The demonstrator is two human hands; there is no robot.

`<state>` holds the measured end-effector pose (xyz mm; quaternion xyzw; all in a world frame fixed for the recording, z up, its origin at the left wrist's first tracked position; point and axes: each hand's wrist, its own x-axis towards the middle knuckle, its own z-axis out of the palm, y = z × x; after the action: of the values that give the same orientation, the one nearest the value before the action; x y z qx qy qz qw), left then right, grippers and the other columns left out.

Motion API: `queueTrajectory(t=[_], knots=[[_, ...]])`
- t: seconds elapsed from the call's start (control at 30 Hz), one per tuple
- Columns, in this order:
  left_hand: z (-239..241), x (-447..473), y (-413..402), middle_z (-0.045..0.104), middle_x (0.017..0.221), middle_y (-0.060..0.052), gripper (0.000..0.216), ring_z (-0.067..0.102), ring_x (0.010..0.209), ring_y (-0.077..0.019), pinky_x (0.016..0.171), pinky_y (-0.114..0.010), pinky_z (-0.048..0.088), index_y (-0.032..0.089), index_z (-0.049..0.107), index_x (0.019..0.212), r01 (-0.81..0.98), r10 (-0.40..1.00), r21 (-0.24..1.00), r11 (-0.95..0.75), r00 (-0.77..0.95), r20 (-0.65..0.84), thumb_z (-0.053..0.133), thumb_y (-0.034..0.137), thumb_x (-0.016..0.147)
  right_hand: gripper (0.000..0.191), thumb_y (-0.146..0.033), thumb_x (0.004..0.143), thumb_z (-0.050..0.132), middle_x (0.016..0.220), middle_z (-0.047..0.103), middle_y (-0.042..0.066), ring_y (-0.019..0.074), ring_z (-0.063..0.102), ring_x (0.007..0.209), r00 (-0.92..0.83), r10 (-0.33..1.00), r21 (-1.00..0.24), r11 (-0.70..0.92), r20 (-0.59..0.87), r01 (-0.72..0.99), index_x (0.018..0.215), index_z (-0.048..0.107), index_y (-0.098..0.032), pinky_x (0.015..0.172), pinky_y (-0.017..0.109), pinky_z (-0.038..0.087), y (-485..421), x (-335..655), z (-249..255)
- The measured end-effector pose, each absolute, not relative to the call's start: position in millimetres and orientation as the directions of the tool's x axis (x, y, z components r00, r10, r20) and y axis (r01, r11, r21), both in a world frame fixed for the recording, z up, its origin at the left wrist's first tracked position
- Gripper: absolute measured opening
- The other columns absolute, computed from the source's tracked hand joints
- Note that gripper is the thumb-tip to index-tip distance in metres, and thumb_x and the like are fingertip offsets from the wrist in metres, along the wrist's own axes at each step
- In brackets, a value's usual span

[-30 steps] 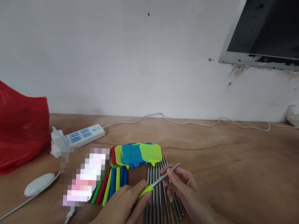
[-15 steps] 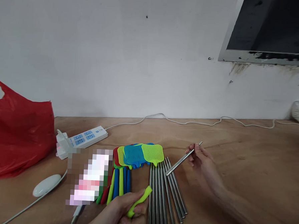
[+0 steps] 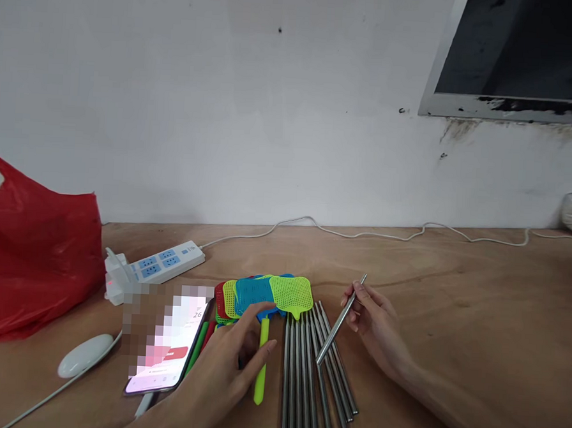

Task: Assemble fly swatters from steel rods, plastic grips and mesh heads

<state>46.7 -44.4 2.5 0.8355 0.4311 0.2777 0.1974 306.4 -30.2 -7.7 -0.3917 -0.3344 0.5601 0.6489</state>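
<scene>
- The left hand lies low over the table, fingers loosely spread. Its fingertips touch a yellow-green handle that lies flat on the wood; we cannot tell whether they pinch it or only rest on it.
- The right hand pinches a single steel rod near its upper end between thumb and fingertips. The rod slants, with its lower end down over the row of rods, and we cannot tell whether it touches them.
- We judge the step in hand to be the handling of two separate parts, one per hand: the handle is down and the rod is up.
- The rod looks thin, smooth and shiny, so we judge that any further move with it calls for a firm pinch and a steady wrist. Its low end sits close to the row and could knock those rods askew.
- The handle looks like a short plastic or rubber sleeve, round and plain. It lies between the row of rods on its right and the other coloured handles on its left.
- Just beyond the handle lies a fanned stack of mesh swatter heads in red, yellow, blue and green.
- A lit phone lies just beside the left hand, with a white mouse, a power strip and a red plastic bag further left.
</scene>
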Motion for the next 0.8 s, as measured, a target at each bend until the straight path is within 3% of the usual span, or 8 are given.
queueTrajectory(t=[0.1, 0.2, 0.3, 0.37, 0.53, 0.63, 0.8], knots=[[-2.6, 44.1, -40.8, 0.059, 0.067, 0.005, 0.028, 0.057, 0.054, -0.0156, 0.052, -0.024, 0.041, 0.024, 0.046, 0.127, 0.679, 0.831, 0.48, -0.555, 0.483, 0.278, 0.046, 0.034, 0.101, 0.038, -0.052, 0.072, 0.081, 0.069, 0.061, -0.002, 0.0066, 0.044, 0.048, 0.163, 0.987, -0.903, 0.059, -0.013, -0.426, 0.076, 0.065, -0.018, 0.042, 0.02, 0.034, -28.6, 306.4, -13.3], [-6.9, 41.1, -37.8, 0.069, 0.077, -0.001, 0.024, 0.066, 0.061, -0.0214, 0.057, -0.03, 0.048, 0.022, 0.051, 0.122, 0.77, 0.825, 0.301, -0.562, 0.495, 0.274, 0.046, 0.034, 0.101, 0.043, -0.058, 0.071, 0.078, 0.062, 0.056, -0.004, 0.0058, 0.039, 0.043, 0.173, 0.984, -0.939, 0.019, -0.043, -0.342, 0.076, 0.065, -0.018, 0.038, 0.019, 0.027, -27.0, 308.8, -16.2], [-9.8, 38.4, -36.5, 0.074, 0.097, -0.01, 0.024, 0.073, 0.079, -0.0295, 0.064, -0.038, 0.054, 0.019, 0.054, 0.119, 0.795, 0.796, 0.156, -0.586, 0.529, 0.293, 0.045, 0.031, 0.101, 0.045, -0.063, 0.074, 0.071, 0.055, 0.05, -0.007, 0.0057, 0.031, 0.039, 0.166, 0.985, -0.989, -0.013, -0.038, -0.147, 0.083, 0.067, -0.019, 0.036, 0.02, 0.02, -23.4, 314.5, -19.4], [-9.6, 37.6, -37.0, 0.074, 0.1, -0.011, 0.02, 0.074, 0.085, -0.0306, 0.067, -0.039, 0.056, 0.018, 0.058, 0.111, 0.78, 0.769, 0.109, -0.616, 0.566, 0.296, 0.045, 0.029, 0.101, 0.045, -0.061, 0.076, 0.07, 0.05, 0.047, -0.008, 0.0067, 0.029, 0.039, 0.154, 0.988, -1.0, -0.003, -0.006, -0.019, 0.087, 0.069, -0.018, 0.037, 0.021, 0.019, -20.2, 318.5, -22.0], [-3.9, 38.2, -38.2, 0.072, 0.091, -0.007, 0.021, 0.071, 0.082, -0.027, 0.065, -0.036, 0.054, 0.02, 0.061, 0.095, 0.75, 0.751, 0.144, -0.645, 0.588, 0.301, 0.043, 0.029, 0.101, 0.044, -0.056, 0.069, 0.076, 0.053, 0.055, -0.005, 0.0129, 0.044, 0.046, 0.153, 0.984, -0.989, 0.073, 0.093, 0.13, 0.087, 0.073, -0.016, 0.048, 0.027, 0.033, -14.0, 321.7, -28.2], [-2.2, 37.5, -37.8, 0.069, 0.086, -0.006, 0.024, 0.068, 0.079, -0.0247, 0.066, -0.035, 0.052, 0.02, 0.062, 0.091, 0.691, 0.7, 0.173, -0.701, 0.623, 0.349, 0.04, 0.025, 0.101, 0.045, -0.056, 0.069, 0.074, 0.05, 0.055, -0.005, 0.0159, 0.047, 0.046, 0.155, 0.979, -0.97, 0.099, 0.136, 0.222, 0.092, 0.073, -0.018, 0.05, 0.03, 0.035, -14.1, 320.9, -32.4], [1.7, 35.2, -41.1, 0.066, 0.089, -0.007, 0.02, 0.062, 0.084, -0.0249, 0.076, -0.039, 0.05, 0.019, 0.063, 0.093, 0.579, 0.602, 0.181, -0.795, 0.718, 0.349, 0.045, 0.022, 0.099, 0.04, -0.052, 0.082, 0.065, 0.047, 0.051, -0.006, 0.0186, 0.05, 0.049, 0.122, 0.971, -0.903, 0.139, 0.204, 0.406, 0.104, 0.071, -0.02, 0.053, 0.03, 0.034, -21.0, 320.7, -34.2]])
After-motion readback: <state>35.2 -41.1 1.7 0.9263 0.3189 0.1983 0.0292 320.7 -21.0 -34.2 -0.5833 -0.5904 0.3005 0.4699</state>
